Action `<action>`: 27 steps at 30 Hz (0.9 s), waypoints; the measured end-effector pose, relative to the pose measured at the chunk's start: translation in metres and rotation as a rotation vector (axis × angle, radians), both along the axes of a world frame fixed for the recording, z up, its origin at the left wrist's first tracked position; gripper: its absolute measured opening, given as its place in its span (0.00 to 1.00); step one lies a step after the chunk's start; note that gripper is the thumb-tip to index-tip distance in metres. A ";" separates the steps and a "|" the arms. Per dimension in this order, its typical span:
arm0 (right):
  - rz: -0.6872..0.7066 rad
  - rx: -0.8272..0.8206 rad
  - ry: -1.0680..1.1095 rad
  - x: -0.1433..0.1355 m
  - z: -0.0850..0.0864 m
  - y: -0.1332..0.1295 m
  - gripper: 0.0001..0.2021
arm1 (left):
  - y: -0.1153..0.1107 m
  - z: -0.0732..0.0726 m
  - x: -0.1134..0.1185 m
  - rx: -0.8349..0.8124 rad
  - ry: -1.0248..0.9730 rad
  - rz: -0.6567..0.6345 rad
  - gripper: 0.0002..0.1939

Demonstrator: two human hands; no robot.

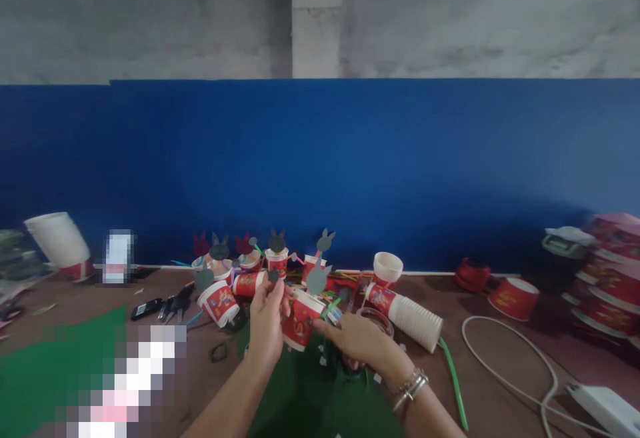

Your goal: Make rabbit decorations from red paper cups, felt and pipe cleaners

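Observation:
Near the middle of the table my left hand [269, 321] is closed round the left side of a red paper cup [300, 323]. A grey rabbit-head cutout [318, 279] rises above this cup, and a green strip [331, 306] sticks out on its right. My right hand [357, 338] has its index finger reaching to the cup's right side; its other fingers are curled below, and what they hold, if anything, is hidden. Behind stand several decorated cups, one with a dark rabbit head [277, 241]. A red and white cup [219, 303] lies tilted at the left.
A stack of cups [413, 318] lies right of my hands, beside a green strip [454, 385]. Further right are a white cable [515, 390], an adapter [607, 411] and red tubs [514, 298]. Green sheets [65, 365], keys and a black marker-like item lie left. A blue wall panel [320, 158] stands behind.

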State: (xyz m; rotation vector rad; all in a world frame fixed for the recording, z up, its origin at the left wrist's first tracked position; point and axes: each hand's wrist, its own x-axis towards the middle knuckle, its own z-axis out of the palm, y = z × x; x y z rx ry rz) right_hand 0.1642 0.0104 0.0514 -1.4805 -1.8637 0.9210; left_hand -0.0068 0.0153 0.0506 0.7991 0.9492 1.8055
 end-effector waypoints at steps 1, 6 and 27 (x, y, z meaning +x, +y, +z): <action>0.048 -0.112 0.016 -0.003 -0.001 0.003 0.24 | 0.000 0.000 0.000 0.005 -0.023 -0.002 0.14; 0.283 -0.081 0.494 -0.021 0.002 0.012 0.25 | 0.001 -0.001 0.000 -0.062 -0.013 -0.055 0.16; 0.109 -0.067 0.388 -0.010 0.005 0.018 0.24 | 0.000 0.014 -0.011 -0.074 0.483 -0.154 0.14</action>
